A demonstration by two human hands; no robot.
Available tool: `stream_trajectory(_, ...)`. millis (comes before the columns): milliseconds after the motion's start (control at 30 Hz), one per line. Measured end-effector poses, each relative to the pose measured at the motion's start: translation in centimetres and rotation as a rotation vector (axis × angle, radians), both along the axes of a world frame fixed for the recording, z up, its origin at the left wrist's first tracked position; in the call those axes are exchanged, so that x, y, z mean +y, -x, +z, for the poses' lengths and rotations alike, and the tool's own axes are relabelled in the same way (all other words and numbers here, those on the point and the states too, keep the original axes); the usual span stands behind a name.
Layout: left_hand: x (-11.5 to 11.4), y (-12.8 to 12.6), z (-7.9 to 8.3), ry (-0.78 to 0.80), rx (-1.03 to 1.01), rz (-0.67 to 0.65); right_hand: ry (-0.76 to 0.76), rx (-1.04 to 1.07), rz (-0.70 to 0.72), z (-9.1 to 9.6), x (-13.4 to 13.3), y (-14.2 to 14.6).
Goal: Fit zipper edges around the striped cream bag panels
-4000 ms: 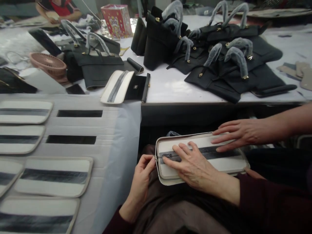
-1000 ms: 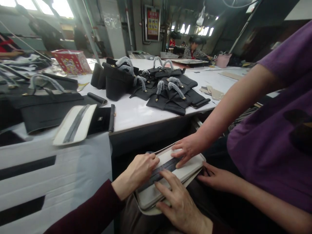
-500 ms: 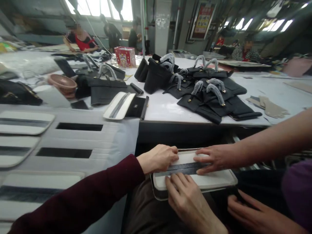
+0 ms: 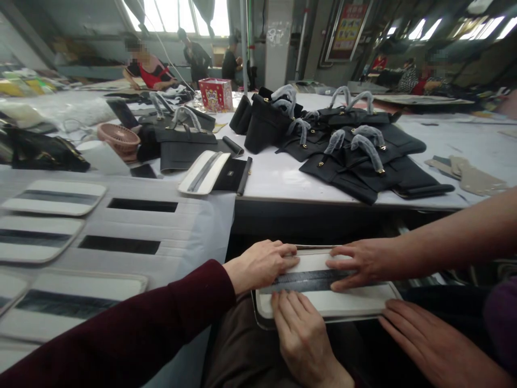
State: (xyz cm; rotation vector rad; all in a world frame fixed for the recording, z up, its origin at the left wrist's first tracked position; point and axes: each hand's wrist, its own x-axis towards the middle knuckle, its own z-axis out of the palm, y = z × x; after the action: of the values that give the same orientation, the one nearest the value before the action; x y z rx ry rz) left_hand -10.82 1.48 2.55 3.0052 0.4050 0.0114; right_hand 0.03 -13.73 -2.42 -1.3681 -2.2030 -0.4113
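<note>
Left hand is shifted from the left end of the striped panel, where it was four seconds earlier, to the far long edge. Its fingers curl over the surface; right hand fingers lie extended along the near side. Thumbs are hidden; a grasp cannot be confirmed. Panel rests on the lap, before the near edge of the counter. Co-worker's upper hand spreads over the right half; co-worker's lower hand meets the near right corner. Step appears to be alignment; next move calls for even pressure.
</note>
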Motion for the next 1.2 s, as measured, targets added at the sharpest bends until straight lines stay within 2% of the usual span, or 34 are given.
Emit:
stream_trajectory(67, 0.0, 0.0, 0.0, 0.015, 0.002, 0.005, -0.016, 0.000, -0.003, -0.2, -0.1, -0.2)
stream_trajectory(267, -0.3, 0.2, -0.2, 0.054, -0.006, 0.004, 0.090, -0.048, 0.042, -1.8, -1.4, -1.0)
stream_trajectory(500, -1.0, 0.6, -0.4, 0.043, -0.018, 0.029, 0.169, -0.007, 0.017, -3.3, -2.5, -0.7)
stream_trajectory(700, -1.1, 0.7, -0.6, 0.033, -0.027, 0.047, 0.109, 0.005, 0.001, -2.5, -1.9, -0.5)
stream_trajectory(800, -1.1, 0.2, -0.6, 0.026, -0.033, 0.064, 0.101, 0.135, -0.018, -1.4, -1.4, -0.3)
stream_trajectory(900, -1.3, -0.4, -0.5, 0.059, -0.046, 0.093, 0.160, 0.299, -0.022, -0.8, -1.3, -0.5)
stream_trajectory(967, -1.6, -0.7, -0.4, 0.091, -0.046, 0.109, 0.193, 0.348, -0.017, -0.8, -1.5, -0.8)
stream_trajectory(1200, -1.6, -1.1, -0.4, 0.068, -0.040, 0.120, 0.088, 0.382, -0.004, -2.5, -1.9, -2.0)
